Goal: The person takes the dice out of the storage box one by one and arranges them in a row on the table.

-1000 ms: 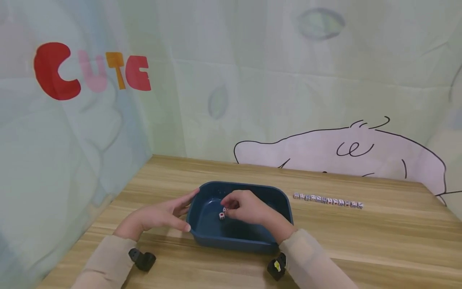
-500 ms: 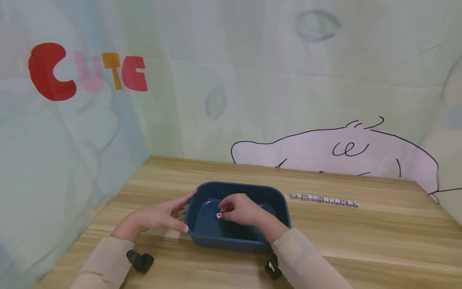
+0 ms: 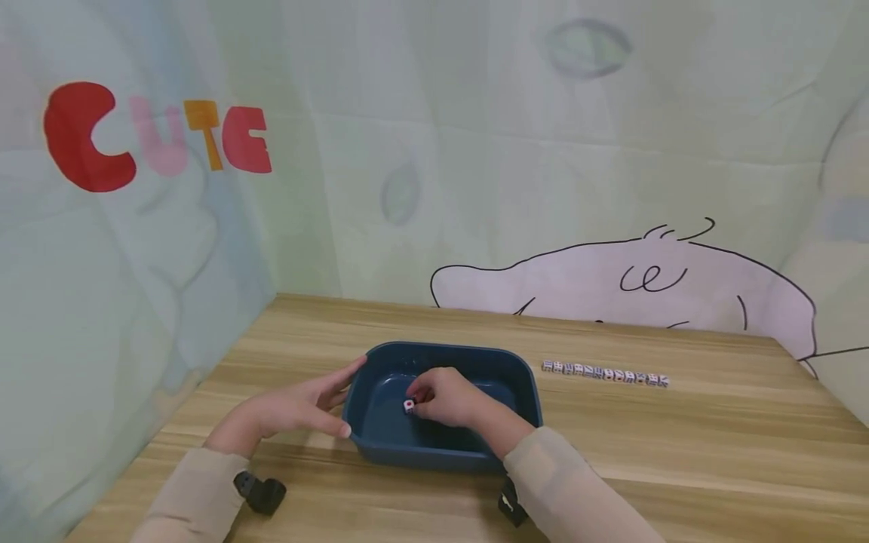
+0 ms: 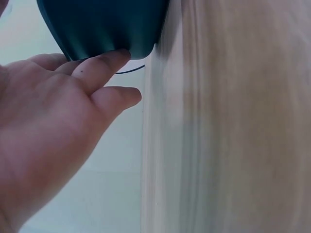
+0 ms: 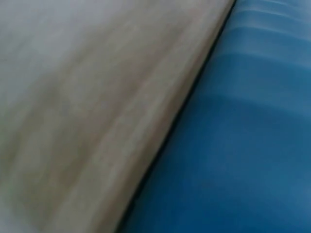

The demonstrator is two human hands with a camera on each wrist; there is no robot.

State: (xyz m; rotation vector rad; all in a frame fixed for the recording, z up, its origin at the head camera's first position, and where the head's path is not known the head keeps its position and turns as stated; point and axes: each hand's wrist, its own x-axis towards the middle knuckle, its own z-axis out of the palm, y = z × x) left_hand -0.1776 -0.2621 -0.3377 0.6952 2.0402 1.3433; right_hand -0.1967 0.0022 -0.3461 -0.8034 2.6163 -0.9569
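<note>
A dark blue plastic basin [image 3: 448, 457] stands on the wooden table. My right hand [image 3: 448, 396] reaches down inside it, thumb and fingertips drawn together at a small white die [image 3: 409, 406] with a red dot on its top face. The fingers hide the second die seen earlier beside it. Along the basin's left end my left hand [image 3: 299, 407] is spread, with straight fingers against the outer wall and the thumb at the near corner. The left wrist view shows those fingers [image 4: 99, 70] touching the basin's side. In the right wrist view only the basin's outer wall [image 5: 243, 160] and the table appear.
To the right of the basin, several dice [image 3: 604, 373] lie in one straight row on the wooden table [image 3: 679, 452]. A printed cloth [image 3: 339, 188] hangs behind and to the left of the table.
My right thumb and fingertips have closed in at the dice, and one of the two dice has gone out of sight behind the fingers. The left hand stays at the basin.
</note>
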